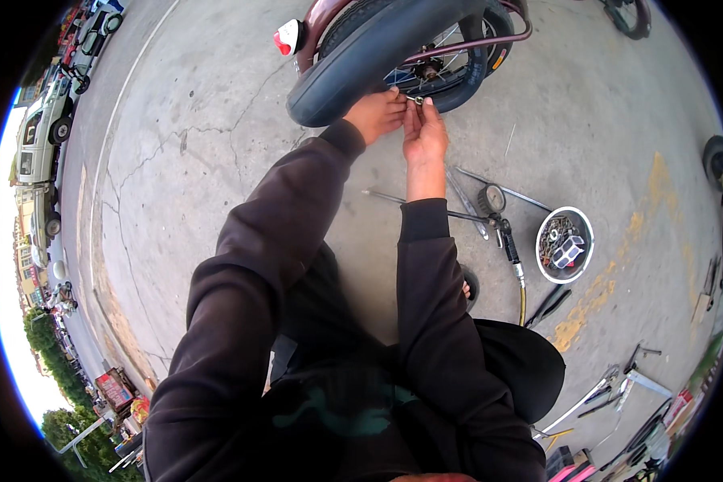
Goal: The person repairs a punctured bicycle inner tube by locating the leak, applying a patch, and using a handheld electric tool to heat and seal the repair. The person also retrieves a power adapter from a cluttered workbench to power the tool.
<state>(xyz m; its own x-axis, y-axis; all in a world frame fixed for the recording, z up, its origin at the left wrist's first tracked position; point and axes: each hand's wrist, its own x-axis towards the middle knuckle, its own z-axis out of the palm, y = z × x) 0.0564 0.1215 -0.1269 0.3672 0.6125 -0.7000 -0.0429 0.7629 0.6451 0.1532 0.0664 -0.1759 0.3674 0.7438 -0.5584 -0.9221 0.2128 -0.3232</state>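
A fat black inner tube (341, 76) bulges out over the side of a spoked wheel (451, 58) under a maroon fender (316, 22). At the tube's lower edge a small metal valve stem (418, 100) shows between my hands. My left hand (373, 116) is closed, fingers curled by the tube and fingertips at the stem's left end; part of its grip is hidden. From below, my right hand (426, 143) pinches the stem between thumb and fingers. A red and white tail light (288, 38) sits left of the tube.
Right of my right forearm lie an air hose gun with a round gauge (492, 198), metal bars and black-handled pliers (549, 306). A metal bowl (590, 245) there holds small hardware. More tools (618, 386) lie lower right. Parked vehicles (40, 140) line the far left.
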